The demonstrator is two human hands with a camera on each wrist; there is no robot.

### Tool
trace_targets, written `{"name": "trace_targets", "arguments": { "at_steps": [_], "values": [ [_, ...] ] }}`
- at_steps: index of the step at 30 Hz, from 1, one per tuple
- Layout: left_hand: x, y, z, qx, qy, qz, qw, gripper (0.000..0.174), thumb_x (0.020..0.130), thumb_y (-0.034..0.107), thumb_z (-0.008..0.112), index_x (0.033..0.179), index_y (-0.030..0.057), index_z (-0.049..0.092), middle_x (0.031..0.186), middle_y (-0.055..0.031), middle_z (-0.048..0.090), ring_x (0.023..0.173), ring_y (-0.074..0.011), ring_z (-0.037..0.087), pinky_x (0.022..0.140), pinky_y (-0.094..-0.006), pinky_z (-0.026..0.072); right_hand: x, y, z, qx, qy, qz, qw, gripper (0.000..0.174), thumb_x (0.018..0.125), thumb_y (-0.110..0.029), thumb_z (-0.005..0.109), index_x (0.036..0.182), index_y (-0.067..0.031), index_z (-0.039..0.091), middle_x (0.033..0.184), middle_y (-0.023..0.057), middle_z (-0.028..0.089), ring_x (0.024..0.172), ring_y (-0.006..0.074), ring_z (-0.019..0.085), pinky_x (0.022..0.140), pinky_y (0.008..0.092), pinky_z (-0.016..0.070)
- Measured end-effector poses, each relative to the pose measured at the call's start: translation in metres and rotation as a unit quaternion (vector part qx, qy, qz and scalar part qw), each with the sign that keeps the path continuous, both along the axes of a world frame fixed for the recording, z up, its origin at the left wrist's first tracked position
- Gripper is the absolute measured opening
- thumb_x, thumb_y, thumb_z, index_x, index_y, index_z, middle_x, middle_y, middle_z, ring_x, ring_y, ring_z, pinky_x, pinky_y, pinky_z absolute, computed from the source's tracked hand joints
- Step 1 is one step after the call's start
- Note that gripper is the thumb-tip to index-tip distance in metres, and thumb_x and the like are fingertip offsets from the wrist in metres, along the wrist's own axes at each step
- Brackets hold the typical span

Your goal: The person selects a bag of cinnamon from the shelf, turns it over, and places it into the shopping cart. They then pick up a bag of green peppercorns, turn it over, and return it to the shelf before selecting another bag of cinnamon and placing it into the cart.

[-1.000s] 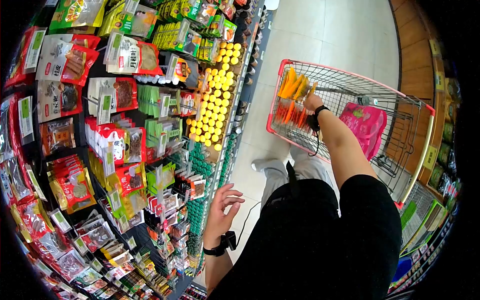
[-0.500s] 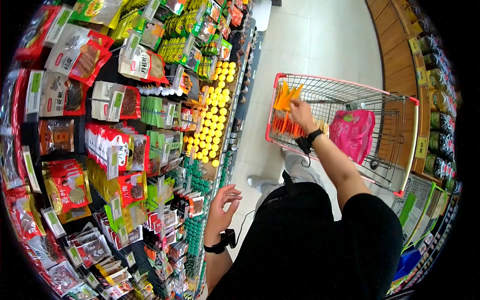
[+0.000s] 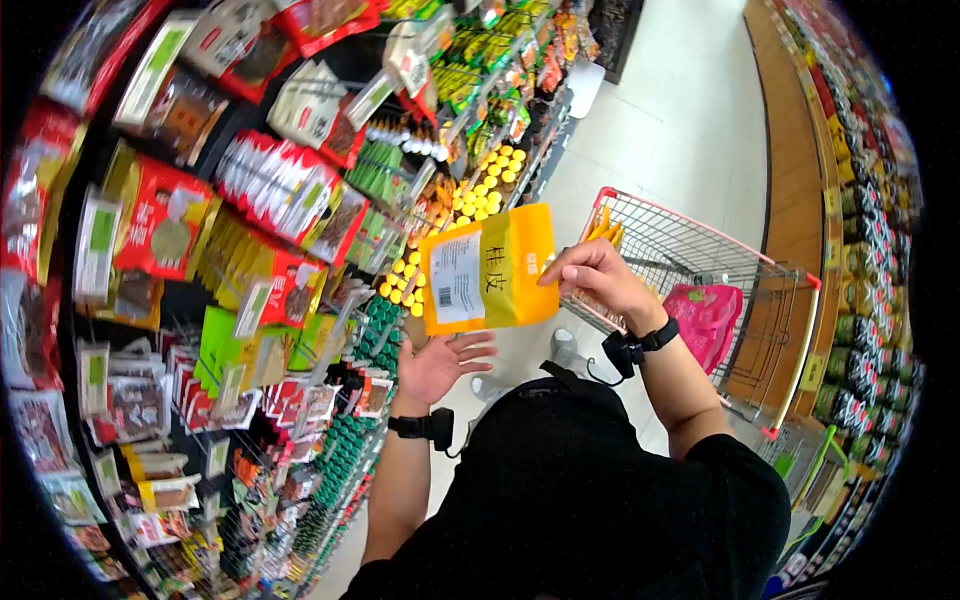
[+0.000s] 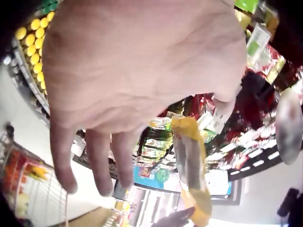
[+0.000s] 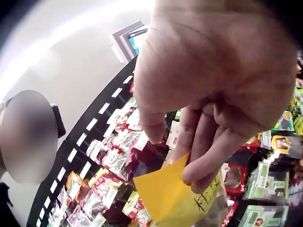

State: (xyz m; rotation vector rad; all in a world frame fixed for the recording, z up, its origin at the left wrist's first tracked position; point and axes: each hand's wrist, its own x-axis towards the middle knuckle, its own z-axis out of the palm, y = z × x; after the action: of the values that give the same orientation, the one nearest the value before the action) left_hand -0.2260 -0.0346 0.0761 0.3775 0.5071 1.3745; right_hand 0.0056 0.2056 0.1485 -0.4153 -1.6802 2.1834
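Observation:
My right hand [image 3: 605,285] pinches a yellow spice packet [image 3: 545,235] by its right edge, between thumb and fingers. The packet's face carries a white label with a barcode and two large dark characters. In the right wrist view, the fingertips [image 5: 194,177] press on a corner of the same packet [image 5: 163,196]. My left hand [image 3: 432,370] holds nothing; it is open with fingers spread, close below the packet's lower left corner. From the left wrist view, the packet [image 4: 201,189] appears nearly edge-on beyond the left fingers.
A shopping cart [image 3: 690,228] with red-pink rim stands to the right, holding more yellow-orange packets [image 3: 605,228] and a pink bag [image 3: 705,320]. On the left, a shelf rack hangs full of red, green and white spice packets [image 3: 170,215]. Yellow-capped containers [image 3: 490,195] line its edge.
The right hand has come out of the cart, bringing a yellow spice packet across in front of the shelves. The left hand has turned and spread its fingers. The head view has shifted.

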Motion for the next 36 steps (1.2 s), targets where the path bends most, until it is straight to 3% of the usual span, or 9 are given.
{"name": "trace_targets", "arguments": {
  "at_steps": [4,8,9,12,18,22,27,31,36],
  "values": [
    [-0.019,-0.018,-0.023,-0.022,-0.001,0.037,0.999,0.101,0.087,0.075,0.049,0.145,-0.0059,0.036,0.139,-0.0315,0.051,0.119,-0.0429,0.058,0.102,-0.0589,0.0421,-0.024,-0.014,-0.003,0.013,-0.006,0.065,0.998,0.024,0.098,-0.016,0.063,0.102,0.0052,0.073,0.093,0.011,0.074,0.077,0.015,0.07,0.077,0.027,0.0574],
    [-0.016,-0.029,-0.041,-0.139,0.158,0.174,0.962,0.068,0.097,0.054,0.052,0.146,0.0087,0.041,0.135,-0.0167,0.058,0.113,-0.0347,0.062,0.097,-0.0505,0.0481,-0.044,-0.025,-0.006,0.073,-0.055,0.104,0.99,0.026,0.096,-0.018,0.065,0.096,0.0065,0.074,0.084,0.0103,0.074,0.073,0.0148,0.07,0.071,0.0263,0.0558],
    [-0.019,-0.032,-0.04,-0.115,0.113,0.161,0.974,0.055,0.099,0.042,0.055,0.145,0.0153,0.043,0.135,-0.0115,0.058,0.109,-0.0314,0.063,0.094,-0.0479,0.0499,-0.048,-0.027,-0.004,0.089,-0.062,0.108,0.988,0.028,0.096,-0.02,0.066,0.093,0.0065,0.074,0.082,0.0102,0.073,0.072,0.0143,0.069,0.069,0.0263,0.0552],
    [-0.021,-0.043,-0.037,-0.078,-0.11,0.183,0.974,0.045,0.101,0.021,0.054,0.144,0.013,0.043,0.139,-0.0111,0.056,0.118,-0.0287,0.061,0.094,-0.0444,0.0518,-0.052,-0.029,0.006,0.085,-0.042,0.143,0.985,0.026,0.096,-0.018,0.066,0.093,0.0061,0.074,0.082,0.0108,0.073,0.074,0.0142,0.069,0.07,0.0267,0.0551],
    [-0.02,-0.045,-0.01,-0.083,-0.016,0.18,0.98,0.042,0.1,0.012,0.055,0.141,0.0082,0.046,0.138,-0.0092,0.057,0.126,-0.0232,0.057,0.105,-0.04,0.0484,-0.056,-0.023,0.011,0.015,0.05,0.179,0.982,0.032,0.092,-0.024,0.068,0.085,0.006,0.073,0.081,0.0117,0.073,0.077,0.0156,0.069,0.073,0.0277,0.0552],
    [-0.011,-0.044,0.002,-0.075,0.016,0.19,0.979,0.045,0.098,0.006,0.057,0.142,0.007,0.045,0.137,-0.008,0.058,0.125,-0.0221,0.057,0.108,-0.041,0.0455,-0.054,-0.024,-0.005,-0.089,0.102,0.138,0.981,0.036,0.091,-0.029,0.066,0.098,0.0061,0.071,0.101,0.0156,0.073,0.091,0.0182,0.069,0.083,0.0289,0.0534],
    [-0.006,-0.038,0.009,-0.053,0.018,0.279,0.959,0.048,0.096,0.001,0.06,0.142,0.0088,0.046,0.138,-0.0066,0.057,0.127,-0.0216,0.056,0.107,-0.0401,0.0465,-0.049,-0.043,0.003,-0.149,0.22,0.049,0.963,0.068,0.089,-0.037,0.064,0.143,0.0011,0.047,0.129,0.0174,0.061,0.111,0.0236,0.062,0.082,0.0313,0.0515],
    [0.001,-0.03,0.036,-0.058,0.033,0.329,0.942,0.054,0.095,-0.001,0.06,0.144,0.0133,0.044,0.141,-0.0044,0.054,0.129,-0.0217,0.053,0.109,-0.0422,0.0442,-0.05,-0.058,-0.005,-0.151,0.163,0.008,0.975,0.07,0.091,-0.031,0.066,0.15,-0.0082,0.036,0.133,0.0147,0.057,0.11,0.023,0.061,0.082,0.0302,0.0505],
    [0.016,-0.021,0.045,-0.027,0.083,0.347,0.934,0.056,0.093,-0.004,0.062,0.144,0.0103,0.044,0.139,-0.0054,0.055,0.127,-0.0209,0.053,0.109,-0.04,0.0429,-0.047,-0.085,-0.03,-0.09,0.024,0.071,0.993,0.057,0.094,-0.02,0.068,0.144,-0.0051,0.044,0.129,0.0088,0.06,0.109,0.0169,0.061,0.084,0.0296,0.0508]
  ]
}}
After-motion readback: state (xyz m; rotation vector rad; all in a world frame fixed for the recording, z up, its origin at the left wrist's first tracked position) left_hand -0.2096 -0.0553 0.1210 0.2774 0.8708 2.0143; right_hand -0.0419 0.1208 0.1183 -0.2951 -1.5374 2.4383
